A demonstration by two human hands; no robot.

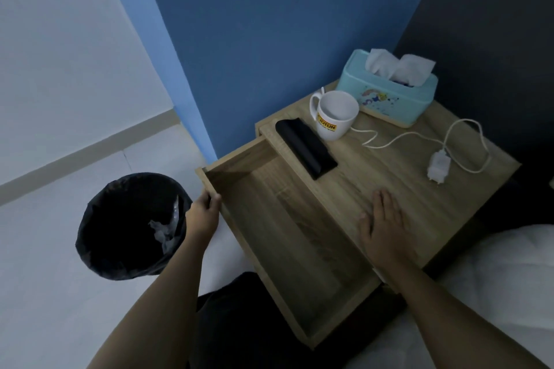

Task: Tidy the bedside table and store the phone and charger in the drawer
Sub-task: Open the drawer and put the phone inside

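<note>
With the left hand (204,216) gripping the open wooden drawer (299,252) and the right hand (382,226) flat, fingers spread, the slim black phone (305,147) at twelve o'clock looks rigid, slippery, best pinched by its long edges.

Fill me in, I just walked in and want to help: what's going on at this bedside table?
A person is tidying it. Their left hand grips the front edge of the drawer, which is pulled out and looks empty. Their right hand lies flat on the tabletop. The black phone and the white charger with its loose cable are on top, not yet stored, beside a white mug and a tissue box. A lined bin stands on the floor.
</note>
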